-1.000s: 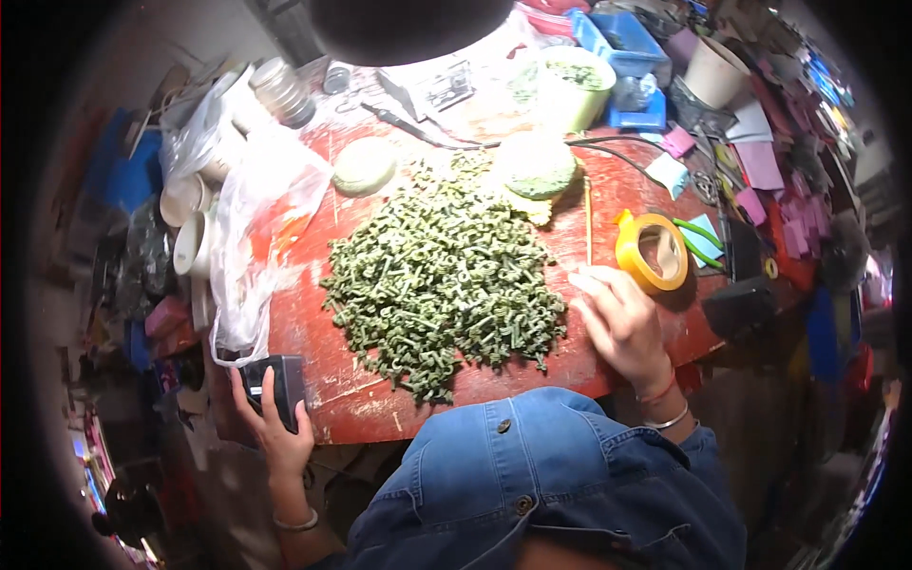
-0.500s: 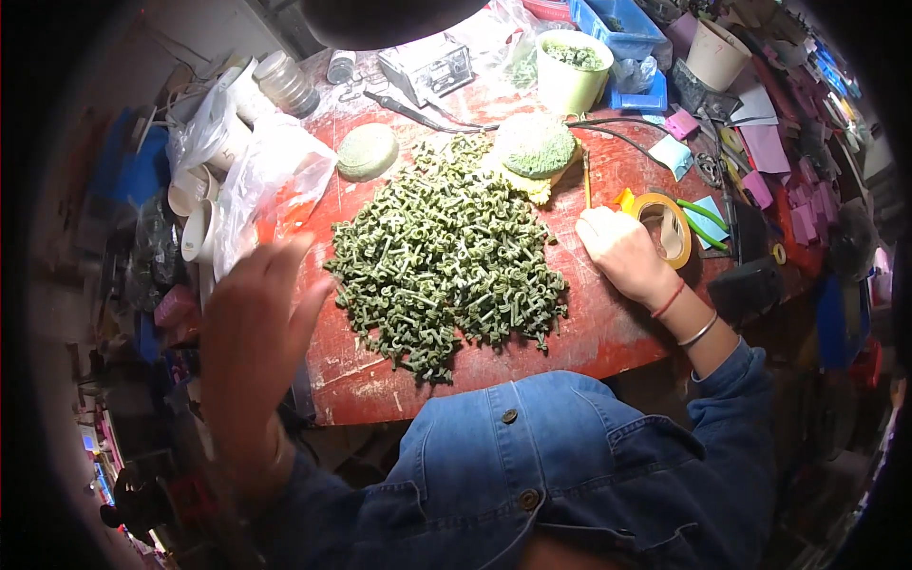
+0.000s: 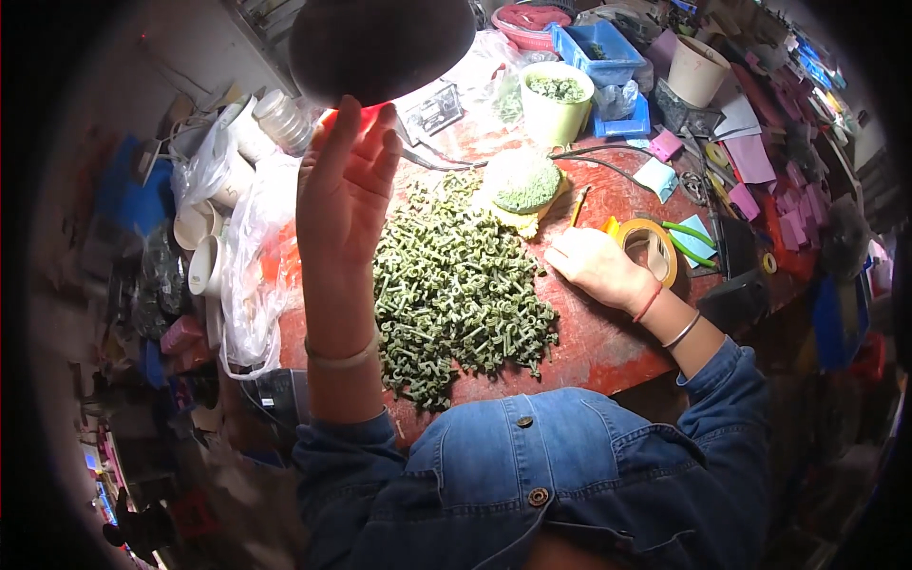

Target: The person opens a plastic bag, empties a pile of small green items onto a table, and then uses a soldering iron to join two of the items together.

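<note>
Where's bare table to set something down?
Main patch: worn red tabletop between the right hand, the green curled-piece pile and the blue denim jacket. Smaller one: between the pale-blue block and round yellow tape roll. Crowded: back, with pale-green cylindrical tub; left, with crumpled clear plastic bag.

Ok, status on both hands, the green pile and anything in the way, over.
Left hand open, raised near lamp. Right hand beside tape roll, grip unclear. Green pile on red table. Left forearm blocks its left edge.

The pile (image 3: 465, 294) sat centrally on the table (image 3: 603, 347), plastic bag (image 3: 255, 294) out left, cups (image 3: 206, 266) farther left; tape roll (image 3: 671, 261) stood right, pencil (image 3: 579, 206) between it and the ball (image 3: 522, 180), tub (image 3: 554, 122) behind!
</note>
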Demonstrator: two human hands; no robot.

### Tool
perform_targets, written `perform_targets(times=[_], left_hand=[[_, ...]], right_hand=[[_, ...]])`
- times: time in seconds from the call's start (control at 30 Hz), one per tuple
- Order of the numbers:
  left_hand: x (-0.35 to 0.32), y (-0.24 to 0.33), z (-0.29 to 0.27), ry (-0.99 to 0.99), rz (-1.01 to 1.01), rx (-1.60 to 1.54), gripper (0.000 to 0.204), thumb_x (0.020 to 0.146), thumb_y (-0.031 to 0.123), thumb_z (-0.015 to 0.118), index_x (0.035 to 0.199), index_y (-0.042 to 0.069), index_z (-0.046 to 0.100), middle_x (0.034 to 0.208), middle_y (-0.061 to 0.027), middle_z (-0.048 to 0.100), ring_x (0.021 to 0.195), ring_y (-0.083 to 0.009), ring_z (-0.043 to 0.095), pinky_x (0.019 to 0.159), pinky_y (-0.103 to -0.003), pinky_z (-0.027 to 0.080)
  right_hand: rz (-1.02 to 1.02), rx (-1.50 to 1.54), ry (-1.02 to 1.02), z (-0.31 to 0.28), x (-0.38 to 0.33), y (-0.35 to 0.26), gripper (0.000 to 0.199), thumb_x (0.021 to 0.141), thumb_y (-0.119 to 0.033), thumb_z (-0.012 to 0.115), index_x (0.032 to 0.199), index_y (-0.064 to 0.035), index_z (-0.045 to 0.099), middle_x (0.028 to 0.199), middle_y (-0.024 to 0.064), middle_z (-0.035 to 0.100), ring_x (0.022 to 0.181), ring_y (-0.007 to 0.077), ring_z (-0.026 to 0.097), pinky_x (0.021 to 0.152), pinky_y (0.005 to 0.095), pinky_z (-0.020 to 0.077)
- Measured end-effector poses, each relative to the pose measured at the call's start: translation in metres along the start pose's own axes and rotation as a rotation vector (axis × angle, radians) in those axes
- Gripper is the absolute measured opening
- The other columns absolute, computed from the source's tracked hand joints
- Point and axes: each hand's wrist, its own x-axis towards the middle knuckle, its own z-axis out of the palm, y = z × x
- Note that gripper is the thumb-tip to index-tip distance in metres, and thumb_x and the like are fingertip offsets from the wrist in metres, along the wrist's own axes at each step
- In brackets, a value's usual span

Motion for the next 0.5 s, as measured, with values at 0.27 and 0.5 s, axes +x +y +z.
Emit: perform_targets(times=[0.27,0.5], left_hand=[[0.021,0.02,-0.057,-0.052,0.144,-0.089,0.03,0.094,0.004,0.072,0.121,-0.002,0.06,0.126,-0.0124,0.064,0.115,-0.0216,0.062,0.096,-0.033,0.06],[0.038,0.074,-0.083,0.052,0.146,-0.112,0.026,0.096,0.004,0.071,0.12,0.0,0.063,0.109,-0.0079,0.069,0.093,-0.0147,0.066,0.083,-0.028,0.058]], right_hand=[[-0.049,-0.097,-0.063,0.006,0.0,0.004,0.019,0.086,-0.013,0.058,0.104,-0.0069,0.063,0.098,0.0095,0.062,0.093,0.0259,0.064,0.079,0.0363,0.0538],[0.015,-0.082,-0.109,0.001,0.001,0.005,0.019,0.084,-0.013,0.058,0.102,-0.0057,0.063,0.094,0.008,0.06,0.093,0.0244,0.061,0.08,0.0345,0.0525]])
